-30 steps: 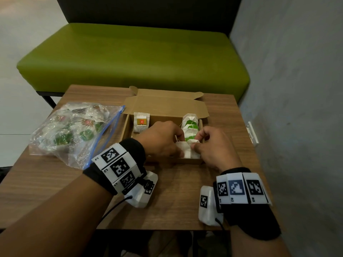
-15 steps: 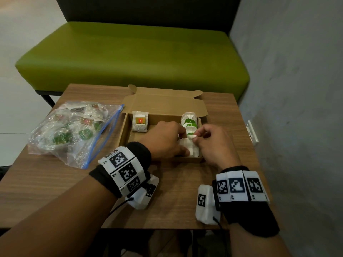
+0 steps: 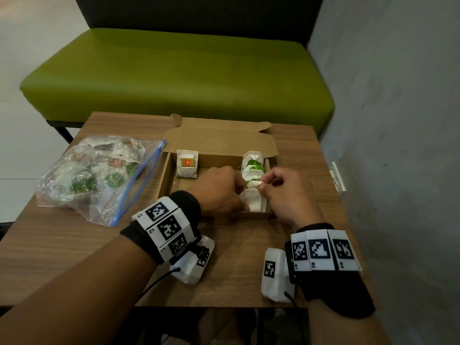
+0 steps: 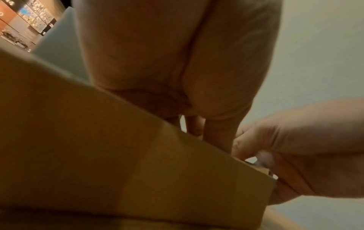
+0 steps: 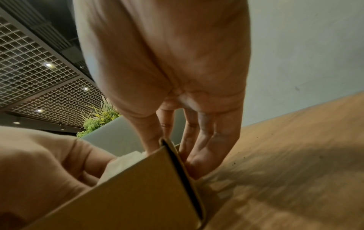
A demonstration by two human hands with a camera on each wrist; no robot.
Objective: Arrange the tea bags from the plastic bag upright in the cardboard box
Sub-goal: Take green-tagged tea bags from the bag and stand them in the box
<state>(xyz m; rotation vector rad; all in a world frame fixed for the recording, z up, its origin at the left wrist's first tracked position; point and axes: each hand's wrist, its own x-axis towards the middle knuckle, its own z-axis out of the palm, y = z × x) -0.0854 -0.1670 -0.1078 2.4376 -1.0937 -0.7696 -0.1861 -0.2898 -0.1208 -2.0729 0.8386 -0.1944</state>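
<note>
Barely shifted since earlier, both hands, left hand (image 3: 219,188) and right hand (image 3: 286,195), pinch a white tea bag (image 3: 252,200) with curled fingers at the cardboard box's (image 3: 164,180) near-right corner, likely steadying it upright against the row; the plastic bag (image 3: 99,175) lies left of the box.

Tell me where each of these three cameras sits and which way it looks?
Head: worn on the head, looking forward and down at the table, the box, the bag and a green bench; both forearms, the left hand and the right hand show.
Left wrist: under the left hand, looking along the palm, over the box's near wall; the right hand shows too.
Right wrist: under the right hand, looking along the fingers at the box corner, table and ceiling; the left hand shows too.
Shared: all three see both hands and the box.
</note>
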